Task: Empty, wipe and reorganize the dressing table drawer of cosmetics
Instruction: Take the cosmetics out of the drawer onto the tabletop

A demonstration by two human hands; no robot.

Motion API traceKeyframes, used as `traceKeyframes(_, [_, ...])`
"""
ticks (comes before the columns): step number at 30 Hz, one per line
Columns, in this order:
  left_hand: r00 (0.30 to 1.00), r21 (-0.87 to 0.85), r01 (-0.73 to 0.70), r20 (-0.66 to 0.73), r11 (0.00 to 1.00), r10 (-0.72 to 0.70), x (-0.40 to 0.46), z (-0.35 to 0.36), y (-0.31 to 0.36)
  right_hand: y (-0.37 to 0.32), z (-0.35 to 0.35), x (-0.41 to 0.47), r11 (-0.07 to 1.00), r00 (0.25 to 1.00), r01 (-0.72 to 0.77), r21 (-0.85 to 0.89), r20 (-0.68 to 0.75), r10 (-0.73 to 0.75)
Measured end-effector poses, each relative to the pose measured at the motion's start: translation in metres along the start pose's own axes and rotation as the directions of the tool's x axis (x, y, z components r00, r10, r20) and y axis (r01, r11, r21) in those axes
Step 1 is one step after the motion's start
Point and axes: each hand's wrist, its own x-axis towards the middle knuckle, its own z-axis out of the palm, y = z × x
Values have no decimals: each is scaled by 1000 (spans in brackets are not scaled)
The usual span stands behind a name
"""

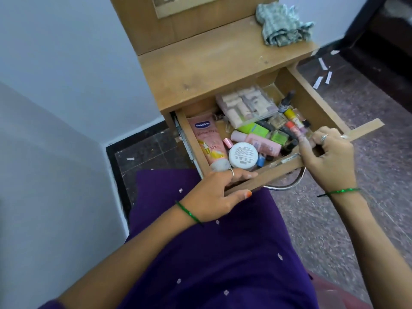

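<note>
The wooden drawer (pixel 312 101) of the dressing table stands pulled out, full of cosmetics. A pink Vaseline tube (pixel 207 141) lies along its left side, a white round jar (pixel 243 155) near the front, a pink bottle (pixel 256 141) in the middle and a clear box of small items (pixel 247 105) at the back. My left hand (pixel 214 195) grips the drawer's front panel on the left. My right hand (pixel 330 157) holds the front panel on the right, its fingers curled over the edge among several small bottles.
A crumpled checked cloth (pixel 282 25) lies on the dressing table top (pixel 200 65) at the back right. A metal handle (pixel 287 186) hangs below the drawer front. White walls stand to the left, speckled floor (pixel 356 219) to the right with paper scraps.
</note>
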Motion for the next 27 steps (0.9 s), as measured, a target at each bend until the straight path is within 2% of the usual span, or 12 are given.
traceKeyframes(5, [1000,17,10,-15,1000,-10,-1,3,-1,-2,-5,-1,1000,999,-11,18,40,10])
traceKeyframes(14, [1000,-73,9,-7,997,-10,1,4,-4,-11,-11,4,999,991,-42,18,126,39])
traceKeyframes(16, [1000,-92,-3,-7,996,2,0,3,-5,-11,-12,8,998,979,-55,-27,197,59])
traceKeyframes(21, [1000,-121,-27,-10,992,26,3,4,-8,-28,-11,32,954,895,-54,-294,410,177])
traceKeyframes(23, [1000,-141,-29,-13,990,27,1,6,-7,-46,-7,42,968,869,-110,-224,451,203])
traceKeyframes(25, [999,-171,-36,-17,985,34,0,7,-7,-69,4,52,985,872,-103,-137,464,156])
traceKeyframes(27, [999,-190,-39,-16,981,37,-1,11,-7,-92,19,60,993,843,-111,-45,526,118])
